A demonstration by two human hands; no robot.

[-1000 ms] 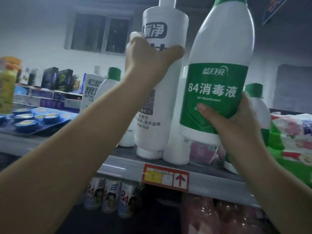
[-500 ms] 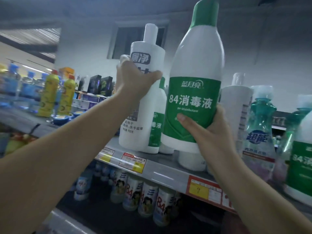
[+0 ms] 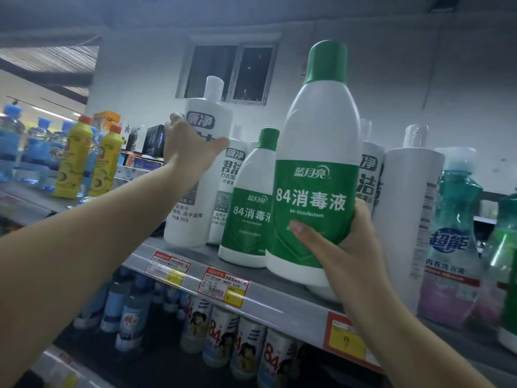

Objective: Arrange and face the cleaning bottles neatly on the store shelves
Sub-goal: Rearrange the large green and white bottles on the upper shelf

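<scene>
Shelf-facing in progress: right hand clamped round the large white plastic disinfectant bottle with green cap and label, held just above the grey metal shelf, label outward, presumably for placing. Left hand gripped the tall white toilet-cleaner bottle standing on the shelf, likely steadying it.

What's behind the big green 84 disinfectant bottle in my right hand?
Behind the big 84 bottle that the right hand grips stands a white toilet cleaner bottle, only its right edge showing. A white base peeks out below; the rest is covered.
</scene>
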